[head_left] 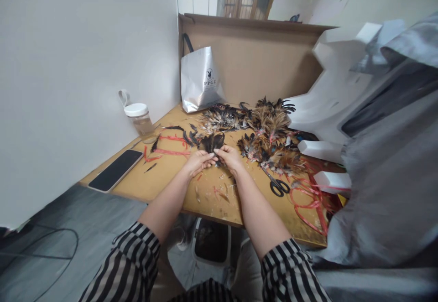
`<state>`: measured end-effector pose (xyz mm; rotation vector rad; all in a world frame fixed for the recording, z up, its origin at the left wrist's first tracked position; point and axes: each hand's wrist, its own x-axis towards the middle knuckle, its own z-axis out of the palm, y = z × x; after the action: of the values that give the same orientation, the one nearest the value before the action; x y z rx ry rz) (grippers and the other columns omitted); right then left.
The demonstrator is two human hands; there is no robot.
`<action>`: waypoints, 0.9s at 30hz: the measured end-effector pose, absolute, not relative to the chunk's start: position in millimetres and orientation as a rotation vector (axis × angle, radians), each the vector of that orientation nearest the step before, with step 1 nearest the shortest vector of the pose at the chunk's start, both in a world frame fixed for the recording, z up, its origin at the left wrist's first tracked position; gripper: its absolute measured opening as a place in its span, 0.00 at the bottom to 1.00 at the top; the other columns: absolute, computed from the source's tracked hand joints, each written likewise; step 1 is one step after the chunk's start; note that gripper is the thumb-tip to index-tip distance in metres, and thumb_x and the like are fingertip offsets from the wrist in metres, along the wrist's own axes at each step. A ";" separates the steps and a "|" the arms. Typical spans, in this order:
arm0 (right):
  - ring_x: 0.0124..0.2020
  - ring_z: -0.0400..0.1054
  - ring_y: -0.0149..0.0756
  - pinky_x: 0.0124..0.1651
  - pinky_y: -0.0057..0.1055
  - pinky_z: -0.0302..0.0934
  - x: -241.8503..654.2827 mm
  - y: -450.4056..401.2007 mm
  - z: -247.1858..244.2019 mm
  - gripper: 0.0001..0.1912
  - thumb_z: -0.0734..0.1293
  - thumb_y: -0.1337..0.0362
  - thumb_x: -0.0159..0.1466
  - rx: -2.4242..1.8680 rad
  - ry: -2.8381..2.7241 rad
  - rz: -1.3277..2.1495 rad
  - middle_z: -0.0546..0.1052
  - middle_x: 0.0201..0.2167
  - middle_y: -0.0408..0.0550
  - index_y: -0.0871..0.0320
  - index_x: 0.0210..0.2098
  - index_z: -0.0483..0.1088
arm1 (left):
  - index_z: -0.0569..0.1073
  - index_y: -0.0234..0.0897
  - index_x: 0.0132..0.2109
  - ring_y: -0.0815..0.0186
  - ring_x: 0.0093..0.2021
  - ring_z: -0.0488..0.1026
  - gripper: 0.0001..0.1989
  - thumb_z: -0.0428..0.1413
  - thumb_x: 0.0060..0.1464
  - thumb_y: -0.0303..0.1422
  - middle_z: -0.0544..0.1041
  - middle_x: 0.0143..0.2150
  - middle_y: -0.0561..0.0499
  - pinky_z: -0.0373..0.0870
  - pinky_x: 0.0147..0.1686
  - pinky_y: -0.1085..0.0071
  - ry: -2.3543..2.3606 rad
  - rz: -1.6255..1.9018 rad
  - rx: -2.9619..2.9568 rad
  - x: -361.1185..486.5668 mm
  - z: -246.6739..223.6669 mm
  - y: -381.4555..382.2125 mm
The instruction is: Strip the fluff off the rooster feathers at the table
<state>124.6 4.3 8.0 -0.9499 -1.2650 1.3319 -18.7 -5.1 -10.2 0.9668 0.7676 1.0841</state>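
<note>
Over the middle of the wooden table [164, 188], both hands pinch one small bunch of dark feathers [212, 141]. My left hand [201, 161] grips its lower left side with thumb and fingers closed. On the right side, my right hand [228, 157] holds it between thumb and forefinger. The feather tips fan out above the fingertips; the lower ends are partly hidden by the hands. Just left lie loose black feathers [190, 138] and strips of red plastic string [171, 152]. To the right are brown feather bundles [284, 156] and black-handled scissors [279, 187].
More feather piles [270, 118] lie at the back, near a silver bag [198, 80]. A lidded jar [141, 120] and a phone [116, 170] sit on the left. Red string [316, 206] tangles by white foam blocks [331, 181] at right. A bin [212, 242] stands below the table.
</note>
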 end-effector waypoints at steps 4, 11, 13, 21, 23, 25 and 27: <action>0.14 0.49 0.22 0.18 0.22 0.43 120.6 4.9 4.6 0.16 0.69 0.55 0.44 -1.015 -1.318 1.210 0.61 0.12 0.35 0.59 0.19 0.61 | 0.73 0.28 0.28 0.74 0.19 0.69 0.07 0.60 0.40 0.29 0.75 0.24 0.44 0.63 0.19 0.81 0.809 1.097 0.994 -17.3 -8.9 -6.1; 0.16 0.53 0.23 0.21 0.23 0.48 118.3 5.7 1.4 0.14 0.69 0.56 0.44 -1.016 -1.306 1.167 0.64 0.13 0.37 0.60 0.18 0.62 | 0.72 0.28 0.26 0.73 0.18 0.68 0.09 0.60 0.38 0.31 0.74 0.22 0.45 0.62 0.17 0.80 0.901 1.138 1.082 -13.7 -8.5 -5.9; 0.16 0.54 0.24 0.21 0.23 0.49 117.6 5.4 1.6 0.15 0.69 0.56 0.43 -1.034 -1.277 1.170 0.64 0.13 0.37 0.60 0.17 0.61 | 0.72 0.28 0.27 0.71 0.20 0.70 0.10 0.61 0.37 0.32 0.75 0.25 0.43 0.64 0.19 0.78 0.911 1.144 1.088 -12.1 -8.6 -6.1; 0.16 0.55 0.24 0.21 0.23 0.50 114.3 5.1 1.0 0.16 0.69 0.56 0.42 -1.029 -1.234 1.166 0.65 0.13 0.36 0.60 0.17 0.60 | 0.72 0.27 0.28 0.72 0.20 0.69 0.13 0.60 0.38 0.35 0.75 0.25 0.45 0.64 0.19 0.78 0.953 1.148 1.158 -11.3 -10.3 -4.7; 0.16 0.54 0.23 0.21 0.23 0.49 114.4 4.8 0.9 0.16 0.69 0.56 0.42 -1.024 -1.242 1.161 0.64 0.13 0.36 0.60 0.17 0.61 | 0.72 0.27 0.27 0.73 0.18 0.67 0.13 0.60 0.39 0.36 0.74 0.22 0.46 0.63 0.18 0.78 0.970 1.143 1.191 -12.0 -10.0 -4.7; 0.16 0.54 0.23 0.21 0.23 0.49 114.6 4.5 1.0 0.15 0.69 0.56 0.42 -1.014 -1.243 1.175 0.65 0.13 0.36 0.60 0.17 0.62 | 0.72 0.27 0.27 0.74 0.17 0.66 0.13 0.59 0.40 0.36 0.73 0.20 0.46 0.62 0.17 0.78 0.977 1.140 1.218 -12.2 -9.3 -5.3; 0.16 0.55 0.23 0.21 0.23 0.49 114.8 4.5 1.1 0.15 0.69 0.56 0.42 -1.004 -1.244 1.198 0.66 0.14 0.37 0.61 0.19 0.63 | 0.72 0.27 0.27 0.74 0.16 0.66 0.13 0.59 0.40 0.36 0.74 0.21 0.46 0.61 0.17 0.78 0.979 1.128 1.236 -12.0 -8.5 -6.0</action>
<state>114.8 4.5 1.1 -1.0042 -1.2440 1.1984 -12.0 -6.0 -8.5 1.2361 0.9790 1.1279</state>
